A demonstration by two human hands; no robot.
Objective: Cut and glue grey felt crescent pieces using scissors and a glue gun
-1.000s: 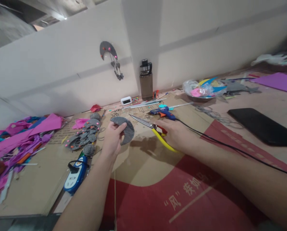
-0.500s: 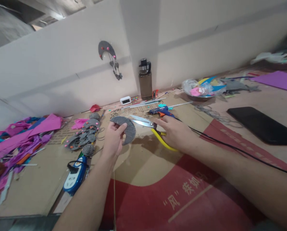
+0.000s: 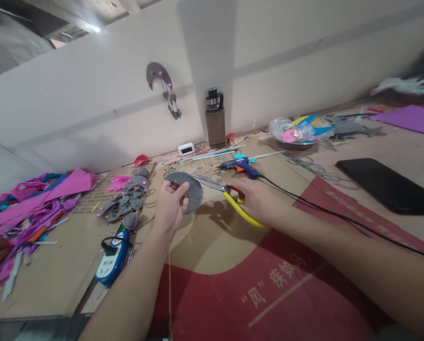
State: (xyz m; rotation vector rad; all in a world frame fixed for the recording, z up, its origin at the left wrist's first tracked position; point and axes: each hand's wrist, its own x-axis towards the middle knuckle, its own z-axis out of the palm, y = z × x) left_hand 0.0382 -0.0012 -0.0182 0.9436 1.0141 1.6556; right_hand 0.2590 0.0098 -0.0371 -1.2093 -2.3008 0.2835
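Observation:
A grey crescent moon wrapped in yarn point(image 3: 193, 193) is pinched in my left hand point(image 3: 171, 206), thumb on its front face. My right hand point(image 3: 252, 199) is closed round the handles of a pair of scissors point(image 3: 212, 183) with yellow grips. The blades point left and their tips are at the crescent's upper edge; whether they touch it I cannot tell. Just behind the scissors a blue hot glue gun point(image 3: 245, 166) lies on the cardboard point(image 3: 201, 251), its black cord running under my right forearm.
Pink and purple scraps point(image 3: 44, 199) heap up at left, near a blue-white power strip point(image 3: 112, 260) and grey yarn ornaments point(image 3: 126, 201). A bottle point(image 3: 215, 123) and small clock point(image 3: 186, 149) stand by the wall. Rightward are a bowl point(image 3: 302, 142) and black phone point(image 3: 389, 184).
The scissor blades have come together from a spread position, and my right hand has squeezed the handles closer. My left hand and the crescent have barely shifted.

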